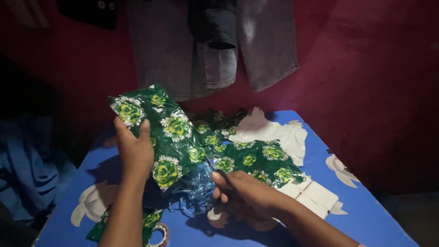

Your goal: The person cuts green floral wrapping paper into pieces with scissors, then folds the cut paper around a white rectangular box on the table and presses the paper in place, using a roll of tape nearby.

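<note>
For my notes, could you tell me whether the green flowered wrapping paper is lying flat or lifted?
Lifted: the left hand holds the wrapping paper up off the blue table, its upper corner raised.

Blue flowered table (361,201): tape roll (158,238), white paper (279,133).

Single view only, from a camera worn on the person's head. It looks forward and steeply down, close over a blue table (361,201) whose near edge is cut off by the frame bottom. Both forearms enter from the lower edge. The upper frame takes in a red wall (374,57) with hung clothing (211,40) just behind the table.
</note>
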Demonstrator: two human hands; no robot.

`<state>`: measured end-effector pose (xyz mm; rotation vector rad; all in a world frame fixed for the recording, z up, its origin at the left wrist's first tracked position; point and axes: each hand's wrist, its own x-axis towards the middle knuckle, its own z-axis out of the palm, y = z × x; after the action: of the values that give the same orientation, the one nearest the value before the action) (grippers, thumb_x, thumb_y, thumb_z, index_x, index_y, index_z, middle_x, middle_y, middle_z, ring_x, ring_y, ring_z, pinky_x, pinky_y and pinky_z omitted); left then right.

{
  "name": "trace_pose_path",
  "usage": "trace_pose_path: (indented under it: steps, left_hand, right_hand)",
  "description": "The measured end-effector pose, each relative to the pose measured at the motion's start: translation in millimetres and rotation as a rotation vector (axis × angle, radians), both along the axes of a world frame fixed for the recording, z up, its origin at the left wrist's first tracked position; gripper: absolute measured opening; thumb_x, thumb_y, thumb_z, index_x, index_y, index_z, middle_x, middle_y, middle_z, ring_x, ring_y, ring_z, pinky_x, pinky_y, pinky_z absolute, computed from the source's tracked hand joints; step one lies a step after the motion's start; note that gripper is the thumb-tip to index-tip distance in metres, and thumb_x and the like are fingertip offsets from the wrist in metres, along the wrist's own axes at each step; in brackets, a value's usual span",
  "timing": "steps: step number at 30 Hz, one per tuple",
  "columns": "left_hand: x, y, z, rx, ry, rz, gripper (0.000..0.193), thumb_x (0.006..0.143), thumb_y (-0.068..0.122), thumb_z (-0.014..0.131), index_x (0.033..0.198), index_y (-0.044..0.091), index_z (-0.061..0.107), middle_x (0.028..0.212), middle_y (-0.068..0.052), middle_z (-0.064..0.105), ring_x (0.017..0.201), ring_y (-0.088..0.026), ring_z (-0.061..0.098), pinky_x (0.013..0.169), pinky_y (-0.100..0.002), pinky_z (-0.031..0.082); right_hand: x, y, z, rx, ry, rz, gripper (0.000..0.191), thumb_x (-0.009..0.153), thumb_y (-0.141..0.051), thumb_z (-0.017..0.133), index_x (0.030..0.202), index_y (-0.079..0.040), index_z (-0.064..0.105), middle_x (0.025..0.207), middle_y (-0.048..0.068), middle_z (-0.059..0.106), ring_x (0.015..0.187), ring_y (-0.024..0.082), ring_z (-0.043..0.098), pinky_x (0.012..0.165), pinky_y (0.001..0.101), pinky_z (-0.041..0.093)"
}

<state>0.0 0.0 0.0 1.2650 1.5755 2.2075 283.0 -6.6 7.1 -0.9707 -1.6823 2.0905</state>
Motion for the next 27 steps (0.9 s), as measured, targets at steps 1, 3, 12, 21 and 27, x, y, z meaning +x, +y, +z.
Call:
trace_pose_path:
  steps: [1,3,12,21,27]
  left_hand:
    - [0,0,1,0.001,-0.019,-0.031,0.051,0.102,0.010,0.059,0.147,0.005,0.036,0.136,-0.014,0.060,0.124,-0.025,0.060,0.106,-0.038,0.045]
    - [2,0,1,-0.006,-0.023,-0.069,0.051,0.101,0.010,0.059,0.147,0.005,0.037,0.136,-0.013,0.060,0.124,-0.024,0.060,0.106,-0.038,0.046]
    - [1,-5,4,-0.051,-0.007,-0.055,0.053,0.101,0.011,0.059,0.149,0.006,0.036,0.138,-0.013,0.059,0.125,-0.023,0.059,0.107,-0.039,0.045]
    - [-6,0,-2,-0.204,-0.149,-0.031,0.055,0.098,0.019,0.063,0.146,0.008,0.039,0.136,-0.013,0.062,0.122,-0.025,0.063,0.104,-0.039,0.048]
    - [-7,-9,3,-0.471,0.178,0.435,0.084,0.090,0.046,0.083,0.144,-0.002,0.040,0.134,-0.031,0.055,0.122,-0.046,0.054,0.100,-0.050,0.047]
  right_hand:
    - [0,-1,1,0.000,0.010,-0.005,0.050,0.093,-0.056,0.064,0.091,-0.007,0.063,0.069,-0.003,0.054,0.051,0.010,0.045,0.045,0.0290,0.038]
    - [0,-3,2,0.000,0.030,-0.017,0.049,0.093,-0.055,0.066,0.089,-0.007,0.062,0.065,-0.003,0.052,0.046,0.010,0.041,0.043,0.0293,0.036]
    - [-3,-4,3,-0.030,0.048,-0.085,0.043,0.092,-0.044,0.073,0.076,-0.007,0.058,0.061,-0.002,0.051,0.039,0.008,0.038,0.036,0.0275,0.025]
    - [-1,-4,3,0.030,0.128,-0.034,0.049,0.094,-0.039,0.074,0.064,-0.009,0.049,0.054,-0.002,0.042,0.040,0.010,0.038,0.037,0.0294,0.025]
    - [-1,2,-4,0.003,0.164,-0.083,0.048,0.094,-0.038,0.075,0.063,-0.013,0.047,0.058,-0.005,0.041,0.045,0.007,0.034,0.041,0.0297,0.025]
